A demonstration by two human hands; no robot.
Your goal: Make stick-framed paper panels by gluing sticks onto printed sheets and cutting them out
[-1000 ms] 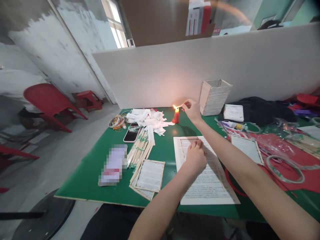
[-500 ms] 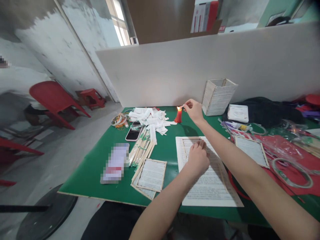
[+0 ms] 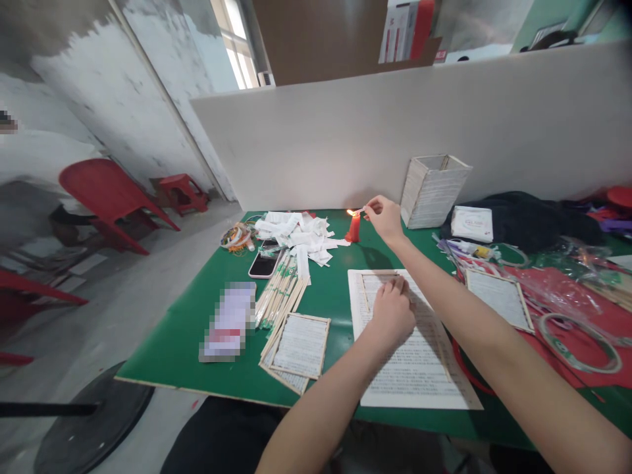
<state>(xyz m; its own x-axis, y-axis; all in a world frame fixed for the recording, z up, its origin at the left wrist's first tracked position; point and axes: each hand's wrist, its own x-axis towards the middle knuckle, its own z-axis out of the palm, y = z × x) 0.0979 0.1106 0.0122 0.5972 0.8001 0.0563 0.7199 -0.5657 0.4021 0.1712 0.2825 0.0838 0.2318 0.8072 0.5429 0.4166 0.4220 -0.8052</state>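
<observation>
My right hand (image 3: 383,216) pinches a thin pale stick (image 3: 361,210), its far end at the flame of a lit red candle (image 3: 353,228). My left hand (image 3: 394,309) rests on a printed sheet of paper (image 3: 395,388), fingers curled down at the upper corner of thin wooden sticks (image 3: 365,292) laid out as a frame on it. What lies under those fingertips is hidden. Left of the sheet, stick frames (image 3: 300,343) backed with printed paper overlap each other.
White paper strips (image 3: 296,230) are heaped beside bundled sticks (image 3: 276,289) and two phones (image 3: 264,264). A paper-covered box (image 3: 432,191) stands by the white partition (image 3: 316,145). On the right lie another frame (image 3: 498,299), a coiled ring (image 3: 580,342) and plastic wrap.
The candle flame now leans further left and looks longer. Both hands stay nearly in place; the view has shifted very slightly.
</observation>
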